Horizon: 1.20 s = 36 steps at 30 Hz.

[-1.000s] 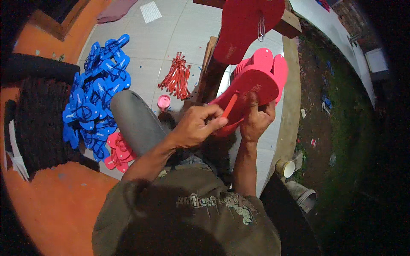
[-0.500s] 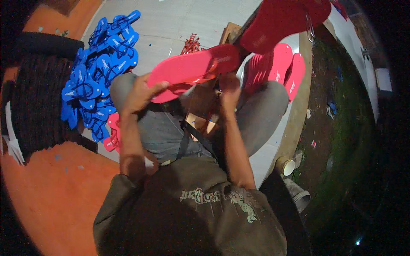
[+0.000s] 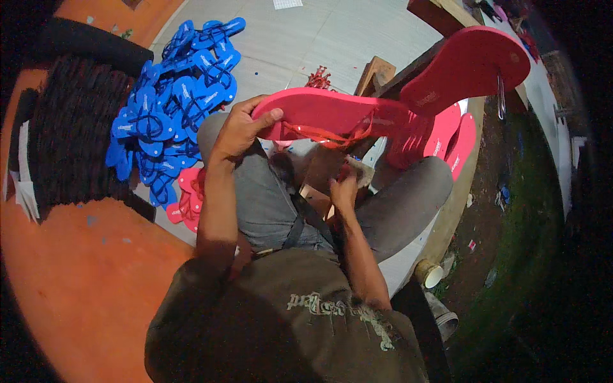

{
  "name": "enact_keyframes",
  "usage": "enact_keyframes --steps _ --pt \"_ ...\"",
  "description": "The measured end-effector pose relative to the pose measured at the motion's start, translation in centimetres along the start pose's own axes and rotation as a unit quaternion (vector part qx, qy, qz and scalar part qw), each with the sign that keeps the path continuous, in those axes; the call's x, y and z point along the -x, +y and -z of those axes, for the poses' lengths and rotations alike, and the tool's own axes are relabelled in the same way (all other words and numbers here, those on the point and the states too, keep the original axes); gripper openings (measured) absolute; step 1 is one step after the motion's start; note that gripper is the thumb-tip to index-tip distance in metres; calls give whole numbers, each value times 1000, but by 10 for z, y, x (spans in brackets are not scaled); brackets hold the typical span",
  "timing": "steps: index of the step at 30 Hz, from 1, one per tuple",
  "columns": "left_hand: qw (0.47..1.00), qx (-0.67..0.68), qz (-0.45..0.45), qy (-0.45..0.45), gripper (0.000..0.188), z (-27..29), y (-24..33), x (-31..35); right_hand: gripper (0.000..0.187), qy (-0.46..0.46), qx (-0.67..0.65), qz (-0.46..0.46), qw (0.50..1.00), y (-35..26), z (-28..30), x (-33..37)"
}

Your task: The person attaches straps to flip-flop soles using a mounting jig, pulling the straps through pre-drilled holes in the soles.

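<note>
My left hand (image 3: 246, 127) grips one end of a pink flip-flop (image 3: 319, 110), thumb on one side and fingers behind. The flip-flop is held tilted on its edge over my lap, and its red strap (image 3: 338, 136) hangs at the side toward me. Below it, between my knees, my right hand (image 3: 345, 191) is closed near a small brown block (image 3: 357, 171); what its fingers hold, if anything, I cannot make out. To the upper right a pink sole (image 3: 463, 73) rests at a wooden beam (image 3: 434, 16), with a thin metal tool (image 3: 500, 96) poking from it.
Blue flip-flops (image 3: 185, 96) lie heaped at left, with several pink ones (image 3: 187, 199) nearer me. A row of pink soles (image 3: 424, 137) stands by my right knee. Red straps (image 3: 318, 78) lie ahead. A black stack (image 3: 80, 121) stands far left; a pale cup (image 3: 431, 274) at right.
My right hand has moved down from beside the strap toward my lap. The flip-flop in my left hand has tipped further onto its edge. The whole view has shifted.
</note>
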State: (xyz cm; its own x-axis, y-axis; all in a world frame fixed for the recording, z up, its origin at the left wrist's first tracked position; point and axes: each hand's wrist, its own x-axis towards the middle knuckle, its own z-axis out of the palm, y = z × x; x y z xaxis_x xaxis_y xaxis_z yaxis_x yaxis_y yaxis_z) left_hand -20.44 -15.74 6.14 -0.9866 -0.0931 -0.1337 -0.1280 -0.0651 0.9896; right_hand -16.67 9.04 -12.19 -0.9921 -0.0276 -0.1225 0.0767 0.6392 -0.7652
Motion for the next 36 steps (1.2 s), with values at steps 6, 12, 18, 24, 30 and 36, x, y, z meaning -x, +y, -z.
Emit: enact_keyframes --steps 6,12,18,24,30,36 --pt "895 -306 -294 -135 34 -33 30 37 36 -31 -263 43 963 -94 127 80" --pt "761 -266 -562 -186 23 -57 45 69 55 101 19 303 947 -174 193 64" --pt "768 -183 -604 -107 16 -69 44 81 36 130 42 379 915 -169 195 59" --pt "835 -40 -543 -78 11 -82 28 75 32 152 -80 400 900 -151 187 59" --pt "995 -92 -49 1 26 -84 -25 15 19 130 -257 21 957 -123 185 26" --pt "984 -29 41 172 25 -78 -112 -24 35 113 -479 9 870 -98 181 7"
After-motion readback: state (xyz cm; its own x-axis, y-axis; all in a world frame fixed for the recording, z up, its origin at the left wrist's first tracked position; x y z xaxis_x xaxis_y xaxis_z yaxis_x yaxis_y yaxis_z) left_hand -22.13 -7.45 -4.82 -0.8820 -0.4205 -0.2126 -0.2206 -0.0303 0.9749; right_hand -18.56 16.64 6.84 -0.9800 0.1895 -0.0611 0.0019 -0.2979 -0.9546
